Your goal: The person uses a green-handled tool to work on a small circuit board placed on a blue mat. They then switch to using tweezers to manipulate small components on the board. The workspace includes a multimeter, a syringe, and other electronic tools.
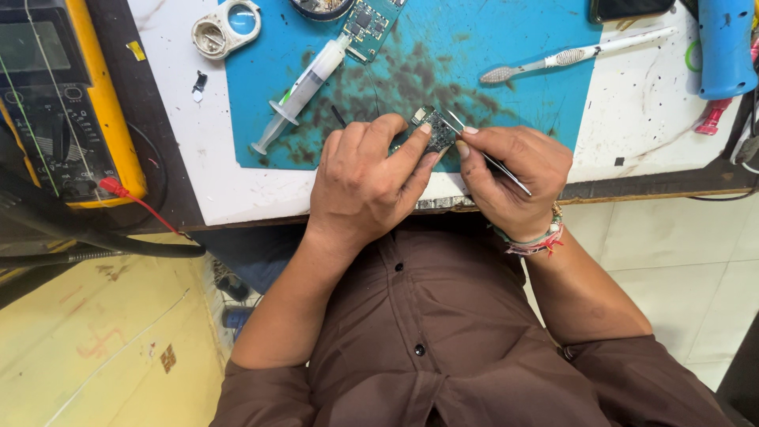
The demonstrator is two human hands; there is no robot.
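Observation:
My left hand [365,180] pinches a small dark circuit board [434,131] between thumb and fingers, just above the near edge of a blue work mat [490,47]. My right hand [514,170] grips thin metal tweezers [506,172] whose tips rest on the board's upper right corner. Both hands meet at the board, over the stained part of the mat.
A plastic syringe [304,85] lies left of the hands. A second green circuit board [371,25] and a toothbrush [569,55] lie farther back. A yellow multimeter [55,95] with a red lead stands at left, a blue tool [726,43] at right, a round metal tin [225,28] at top left.

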